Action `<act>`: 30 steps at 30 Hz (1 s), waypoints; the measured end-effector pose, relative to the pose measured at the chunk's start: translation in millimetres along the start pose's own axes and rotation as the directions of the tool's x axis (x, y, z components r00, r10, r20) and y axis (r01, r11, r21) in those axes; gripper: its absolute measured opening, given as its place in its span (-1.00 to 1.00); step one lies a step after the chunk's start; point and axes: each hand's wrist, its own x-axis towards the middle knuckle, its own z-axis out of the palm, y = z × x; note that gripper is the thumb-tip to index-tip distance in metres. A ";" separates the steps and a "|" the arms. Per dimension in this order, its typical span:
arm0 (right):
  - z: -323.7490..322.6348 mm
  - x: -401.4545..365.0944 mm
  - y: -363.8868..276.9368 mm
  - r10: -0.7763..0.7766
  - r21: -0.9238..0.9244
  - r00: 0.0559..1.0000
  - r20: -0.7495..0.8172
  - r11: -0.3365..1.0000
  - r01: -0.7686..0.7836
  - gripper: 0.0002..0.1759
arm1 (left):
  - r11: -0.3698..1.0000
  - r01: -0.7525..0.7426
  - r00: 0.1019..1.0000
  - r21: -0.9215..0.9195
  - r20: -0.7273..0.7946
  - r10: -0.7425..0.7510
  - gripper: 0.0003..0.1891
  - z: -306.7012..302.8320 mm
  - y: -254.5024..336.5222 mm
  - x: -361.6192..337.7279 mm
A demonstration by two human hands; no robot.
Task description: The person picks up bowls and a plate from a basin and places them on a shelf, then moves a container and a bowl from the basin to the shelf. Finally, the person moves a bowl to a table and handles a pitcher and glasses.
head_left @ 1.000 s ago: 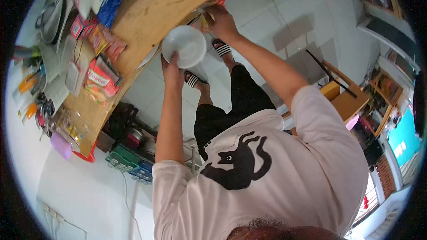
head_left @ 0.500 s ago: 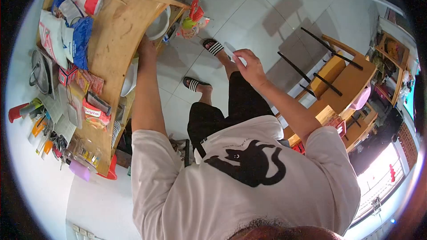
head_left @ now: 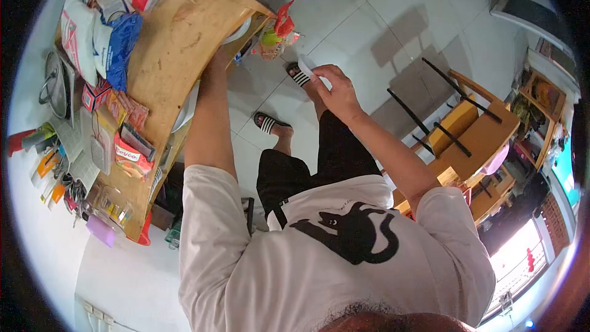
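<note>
A tiled floor [head_left: 344, 31] spreads beneath us, with a wooden table [head_left: 175, 37] at its left. Nearest we see the person's pale shirt [head_left: 258, 252], a black cat printed on it. The left hand [head_left: 216, 61] disappears under the table's edge, so we cannot tell whether its fingers are apart or closed. Just beyond it, part of a white bowl [head_left: 237, 33] shows below the tabletop. The right hand [head_left: 337, 90] is over the floor, thumb and fingers pinched on a thin white piece [head_left: 305, 64] whose kind we cannot make out. On the table we find packets [head_left: 132, 160] and a blue bag [head_left: 125, 46]. Lower down are striped sandals [head_left: 267, 122] and, near the table's corner, a red bag [head_left: 284, 23]. Farther right we see wooden furniture [head_left: 476, 138] with black legs, then a bright window [head_left: 519, 264].
</note>
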 end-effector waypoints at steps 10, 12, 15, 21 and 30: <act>33.1 47.6 -5.8 0.016 0.120 0.998 0.055 0.992 -0.023 -0.84 | 0.998 -0.057 0.998 0.015 0.000 0.057 -0.53 0.3 19.9 -3.5; 37.8 53.2 -3.7 0.003 0.095 0.999 0.042 0.995 -0.007 -0.83 | 0.998 -0.066 0.998 0.019 -0.002 0.066 -0.53 -1.2 24.3 -2.2; 42.3 61.8 -2.7 -0.018 0.048 0.999 0.048 0.999 0.015 -0.84 | 0.996 -0.081 0.997 0.028 -0.004 0.082 -0.53 -2.3 28.8 0.6; 56.1 79.9 -5.0 -0.112 -0.019 0.991 0.077 0.993 0.114 -0.85 | 0.995 -0.088 0.996 0.038 -0.002 0.088 -0.53 -1.5 32.9 0.4; 89.0 111.1 -15.1 -0.207 -0.149 0.972 0.107 0.964 0.222 -0.82 | 0.994 -0.101 0.995 0.045 -0.002 0.101 -0.54 2.3 34.5 -12.4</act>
